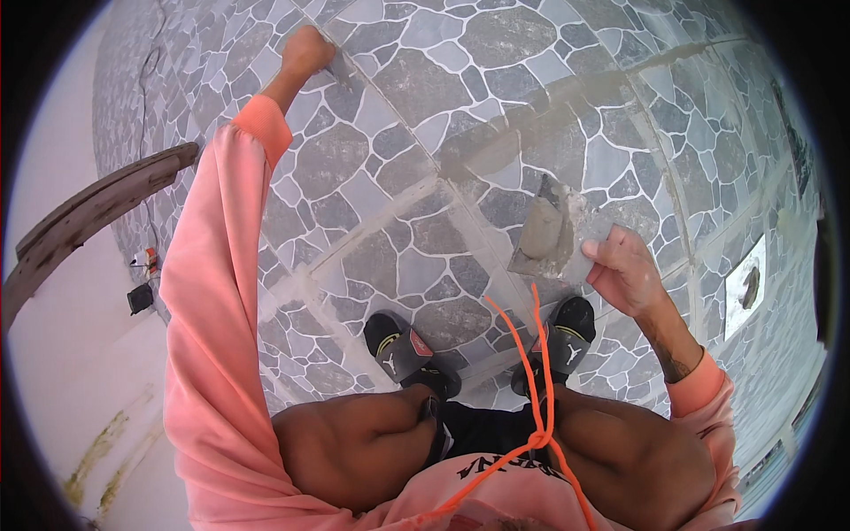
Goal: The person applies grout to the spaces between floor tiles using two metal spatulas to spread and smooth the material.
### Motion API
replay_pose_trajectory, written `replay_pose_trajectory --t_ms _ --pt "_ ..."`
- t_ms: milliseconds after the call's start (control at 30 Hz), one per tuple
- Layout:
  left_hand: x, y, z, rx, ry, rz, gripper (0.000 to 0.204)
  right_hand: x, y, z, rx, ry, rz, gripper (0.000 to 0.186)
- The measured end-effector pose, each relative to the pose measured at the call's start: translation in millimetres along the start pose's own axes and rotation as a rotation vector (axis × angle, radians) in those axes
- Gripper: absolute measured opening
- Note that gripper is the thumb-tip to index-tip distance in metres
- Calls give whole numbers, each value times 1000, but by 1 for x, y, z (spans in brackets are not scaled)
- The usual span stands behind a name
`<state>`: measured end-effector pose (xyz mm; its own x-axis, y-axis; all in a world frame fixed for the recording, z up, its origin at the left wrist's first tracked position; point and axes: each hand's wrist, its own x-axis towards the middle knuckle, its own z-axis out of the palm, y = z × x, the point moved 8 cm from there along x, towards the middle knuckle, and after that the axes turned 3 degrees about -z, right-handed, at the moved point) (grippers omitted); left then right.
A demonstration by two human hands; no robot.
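My left hand (307,51) is reached far forward, its fingers closed low over a tile joint. A small grey edge shows beside the fist, too unclear to name. On the right, my right hand (624,270) pinches the edge of a flat plate (567,208) smeared and loaded with wet grey grout (542,232). The plate is held above the stone-patterned floor tiles (452,319), just ahead of my right foot. Grey grout fills the long joints and is smeared in a wide band (522,133) across the tiles.
At the left, a curved-looking wooden plank (106,199) juts over the floor beside a pale wall (62,372). A dark cable (144,97) runs near a small black box (140,299). A white square sheet (745,288) bearing a grey lump lies at the right. My sandalled feet (403,350) are close in.
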<state>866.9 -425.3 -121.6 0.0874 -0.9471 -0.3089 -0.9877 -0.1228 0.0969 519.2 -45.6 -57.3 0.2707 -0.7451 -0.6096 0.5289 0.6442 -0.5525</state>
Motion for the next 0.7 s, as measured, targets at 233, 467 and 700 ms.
replay_pose_trajectory --t_ms 233,467,700 --pt "-52 32 25 79 -59 137 29 -3 4 -3 56 -153 -37 10" --pt "-110 54 38 111 33 288 28 -12 -2 19 -58 -176 -40 39" --pt "-150 49 51 19 -48 259 34 -16 -5 31 -84 -237 -35 41"
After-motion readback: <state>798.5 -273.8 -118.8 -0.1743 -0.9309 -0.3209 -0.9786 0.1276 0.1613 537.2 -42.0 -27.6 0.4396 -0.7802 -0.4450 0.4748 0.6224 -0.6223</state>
